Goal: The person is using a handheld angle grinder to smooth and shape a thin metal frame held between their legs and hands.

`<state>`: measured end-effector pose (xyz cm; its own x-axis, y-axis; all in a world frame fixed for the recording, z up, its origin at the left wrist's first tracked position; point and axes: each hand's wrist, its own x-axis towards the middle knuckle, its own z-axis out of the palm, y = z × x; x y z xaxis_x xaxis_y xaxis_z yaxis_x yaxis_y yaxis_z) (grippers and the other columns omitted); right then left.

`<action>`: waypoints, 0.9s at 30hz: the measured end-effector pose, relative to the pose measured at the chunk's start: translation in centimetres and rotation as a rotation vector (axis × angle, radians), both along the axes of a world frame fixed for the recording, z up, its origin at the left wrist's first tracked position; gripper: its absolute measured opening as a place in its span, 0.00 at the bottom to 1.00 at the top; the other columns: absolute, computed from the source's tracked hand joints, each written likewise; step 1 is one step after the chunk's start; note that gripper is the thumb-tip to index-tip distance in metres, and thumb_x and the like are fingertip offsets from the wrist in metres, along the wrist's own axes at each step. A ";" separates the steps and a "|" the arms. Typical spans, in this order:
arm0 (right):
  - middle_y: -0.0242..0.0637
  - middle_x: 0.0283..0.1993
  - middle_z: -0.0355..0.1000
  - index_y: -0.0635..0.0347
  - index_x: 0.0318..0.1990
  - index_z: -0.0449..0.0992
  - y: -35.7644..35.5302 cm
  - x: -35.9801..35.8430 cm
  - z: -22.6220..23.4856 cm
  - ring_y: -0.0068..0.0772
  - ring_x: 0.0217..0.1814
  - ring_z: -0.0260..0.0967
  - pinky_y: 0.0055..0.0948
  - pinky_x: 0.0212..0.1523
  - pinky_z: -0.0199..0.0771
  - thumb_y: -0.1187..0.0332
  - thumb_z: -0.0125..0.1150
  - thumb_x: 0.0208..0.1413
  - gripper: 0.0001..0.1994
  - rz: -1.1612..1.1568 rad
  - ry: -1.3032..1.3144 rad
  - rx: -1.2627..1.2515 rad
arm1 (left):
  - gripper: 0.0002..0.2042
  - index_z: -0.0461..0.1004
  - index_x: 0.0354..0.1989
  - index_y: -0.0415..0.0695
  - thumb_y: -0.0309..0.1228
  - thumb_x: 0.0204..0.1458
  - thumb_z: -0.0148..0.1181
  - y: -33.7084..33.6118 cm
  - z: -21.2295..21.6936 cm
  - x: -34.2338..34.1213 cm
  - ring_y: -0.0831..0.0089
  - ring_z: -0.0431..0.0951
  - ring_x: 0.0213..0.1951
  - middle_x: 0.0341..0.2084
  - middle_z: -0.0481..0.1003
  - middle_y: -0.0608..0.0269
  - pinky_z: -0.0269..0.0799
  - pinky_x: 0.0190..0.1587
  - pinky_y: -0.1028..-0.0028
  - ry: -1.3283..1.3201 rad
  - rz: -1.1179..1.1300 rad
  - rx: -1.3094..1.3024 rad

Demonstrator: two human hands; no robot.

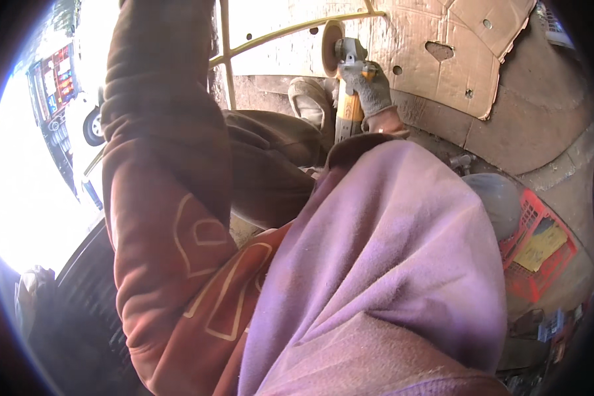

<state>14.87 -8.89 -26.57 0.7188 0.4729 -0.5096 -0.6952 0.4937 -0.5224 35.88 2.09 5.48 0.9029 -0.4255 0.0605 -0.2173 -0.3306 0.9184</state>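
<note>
My right hand (369, 86), in a grey work glove, is wrapped round the head end of an angle grinder (348, 109) with a yellow and grey body. Its round brown disc (332, 47) stands on edge beside a thin yellowish metal rod frame (277, 33). Whether disc and rod touch, I cannot tell. My left arm (168, 86), in a reddish-brown sleeve, stretches up past the top edge, so the left hand is out of sight. Purple-looking cloth (396, 244) covers much of the lower middle and hides what lies beneath.
Flattened cardboard (442, 59) with holes lies under and beside the frame. My shoe (308, 99) is close to the grinder. A red plastic crate (541, 251) stands at right, near a blue item (551, 327). Far left, a vehicle wheel (94, 127) shows against glare.
</note>
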 end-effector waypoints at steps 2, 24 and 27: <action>0.41 0.34 0.79 0.62 0.46 0.78 1.1 -0.4 5.5 0.31 0.28 0.77 0.31 0.26 0.81 0.70 0.75 0.48 0.18 -0.091 -0.103 0.009 | 0.12 0.79 0.37 0.41 0.39 0.62 0.63 -0.5 0.3 -0.2 0.64 0.83 0.31 0.25 0.80 0.57 0.83 0.40 0.57 -0.015 -0.021 0.020; 0.30 0.27 0.76 0.61 0.41 0.83 -3.6 4.5 6.1 0.23 0.26 0.75 0.21 0.28 0.75 0.67 0.77 0.51 0.12 0.118 -0.082 -0.073 | 0.14 0.80 0.38 0.39 0.40 0.62 0.63 -4.6 0.5 0.4 0.67 0.83 0.30 0.24 0.80 0.58 0.82 0.38 0.63 -0.052 -0.169 0.083; 0.29 0.26 0.76 0.58 0.35 0.82 -2.7 3.8 5.4 0.21 0.24 0.72 0.23 0.26 0.73 0.65 0.79 0.50 0.11 0.081 -0.137 -0.037 | 0.14 0.81 0.38 0.39 0.40 0.62 0.64 -5.0 0.5 0.6 0.68 0.83 0.30 0.24 0.80 0.58 0.82 0.37 0.63 -0.055 -0.183 0.084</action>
<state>18.64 -11.58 -21.15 0.7425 0.5152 -0.4280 -0.6535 0.4172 -0.6316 36.53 -2.89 6.00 0.8066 -0.5875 0.0655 -0.3300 -0.3557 0.8744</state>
